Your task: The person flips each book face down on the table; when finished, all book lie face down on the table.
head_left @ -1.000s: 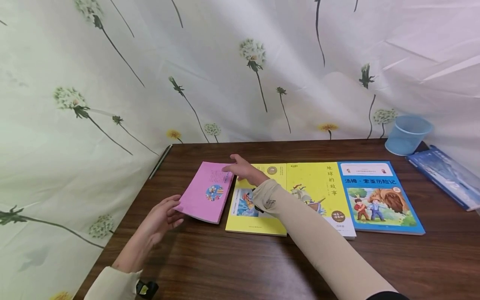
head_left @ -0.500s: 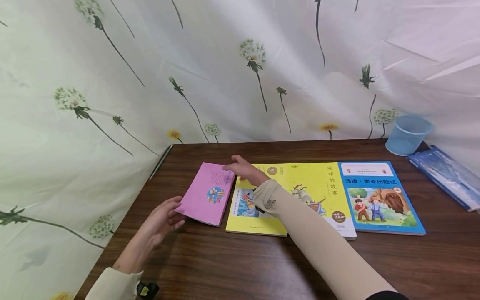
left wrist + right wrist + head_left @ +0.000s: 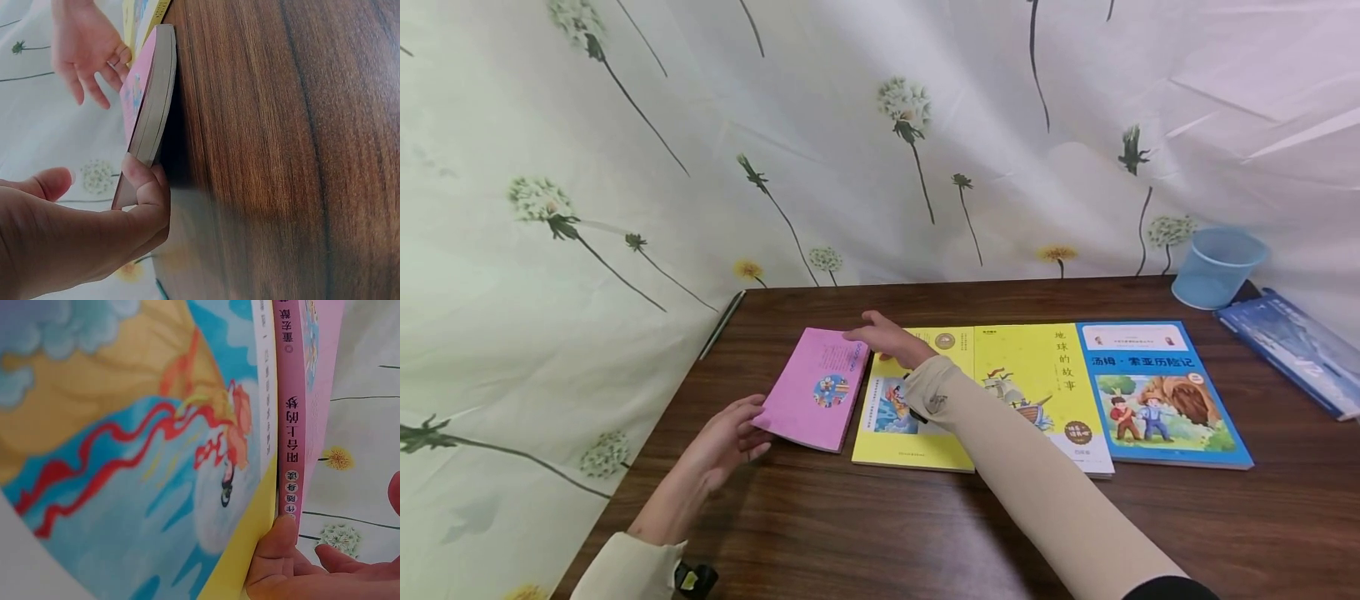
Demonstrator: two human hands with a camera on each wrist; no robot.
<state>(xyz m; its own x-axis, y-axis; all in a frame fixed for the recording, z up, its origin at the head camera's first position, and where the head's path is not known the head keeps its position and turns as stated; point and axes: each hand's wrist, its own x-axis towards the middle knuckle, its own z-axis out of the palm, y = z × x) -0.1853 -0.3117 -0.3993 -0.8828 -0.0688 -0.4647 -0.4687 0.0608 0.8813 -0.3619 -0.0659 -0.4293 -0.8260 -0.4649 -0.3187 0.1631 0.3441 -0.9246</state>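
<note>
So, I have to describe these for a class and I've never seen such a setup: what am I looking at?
There is no machine, just a person's two bare hands. The wide picture comes from a camera worn on the head, looking forward and down; each close-up comes from a camera on one wrist. On the dark wooden table are yellow book covers, a blue book and, further back, a light blue container. Left of these is a pink book. The left hand touches its near left corner with the fingers, thumb apart from it. The right hand touches its spine side. Neither hand clearly clasps it.
</note>
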